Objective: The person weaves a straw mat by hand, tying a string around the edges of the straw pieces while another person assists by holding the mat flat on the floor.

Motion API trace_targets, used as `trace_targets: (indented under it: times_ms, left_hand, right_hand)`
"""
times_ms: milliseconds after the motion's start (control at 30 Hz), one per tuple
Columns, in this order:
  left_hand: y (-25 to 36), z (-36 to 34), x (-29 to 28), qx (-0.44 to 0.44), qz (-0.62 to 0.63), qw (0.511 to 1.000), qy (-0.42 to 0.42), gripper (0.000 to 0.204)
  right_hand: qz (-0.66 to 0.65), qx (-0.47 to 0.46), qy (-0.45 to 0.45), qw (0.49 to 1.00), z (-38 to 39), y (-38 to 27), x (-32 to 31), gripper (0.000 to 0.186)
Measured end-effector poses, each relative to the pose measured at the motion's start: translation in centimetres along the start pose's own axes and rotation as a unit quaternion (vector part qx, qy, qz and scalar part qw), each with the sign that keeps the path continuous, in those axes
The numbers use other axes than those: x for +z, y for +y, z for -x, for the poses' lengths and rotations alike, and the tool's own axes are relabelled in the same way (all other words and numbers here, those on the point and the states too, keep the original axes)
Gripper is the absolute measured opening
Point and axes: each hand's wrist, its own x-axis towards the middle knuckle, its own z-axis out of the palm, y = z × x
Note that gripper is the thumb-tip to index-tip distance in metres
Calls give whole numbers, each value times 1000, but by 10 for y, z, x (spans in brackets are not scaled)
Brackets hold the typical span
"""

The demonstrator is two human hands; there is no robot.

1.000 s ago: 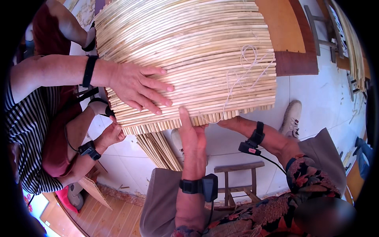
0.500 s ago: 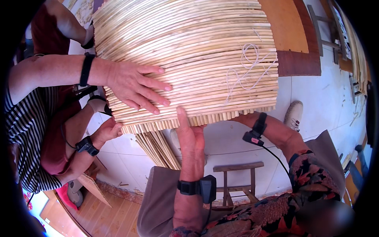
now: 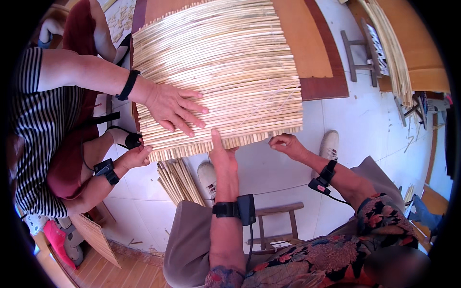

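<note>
A mat of pale, thin reed-like sticks lies before me, its near edge jutting toward me. My left hand grips that edge, the thumb on top and the other fingers underneath, partly hidden. Just off the edge, near the mat's right corner, my right hand is closed in a pinch; what it holds, if anything, is too small to make out. Loose white thread lies over the mat's right part. A co-worker's hand rests flat on the mat, and their other hand holds the near left corner.
Beneath the mat is a brown table. A bundle of sticks lies on the floor below the near edge. A wooden stool stands close to my legs. More long sticks lie at the far right beside another stool.
My right hand has come out from under the mat's near edge to just beside it, fingers pinched. My left hand keeps its grip. The whole view has shifted, and the co-worker's hands stay in place.
</note>
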Motion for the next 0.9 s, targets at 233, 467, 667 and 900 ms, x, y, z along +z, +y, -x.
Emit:
trace_targets:
  times_ms: [233, 467, 667, 900]
  left_hand:
    - [6, 9, 14, -8, 77, 996, -37, 64]
    - [3, 10, 5, -19, 105, 993, -40, 64]
    - [0, 8, 4, -15, 104, 994, -28, 61]
    - [4, 7, 7, -21, 100, 994, -31, 62]
  right_hand:
    - [-601, 78, 147, 782, 7, -16, 14, 11]
    - [-688, 59, 286, 664, -31, -28, 36, 20]
    - [-266, 124, 415, 861, 34, 96, -69, 17]
    - [-114, 91, 548, 824, 46, 63, -161, 17]
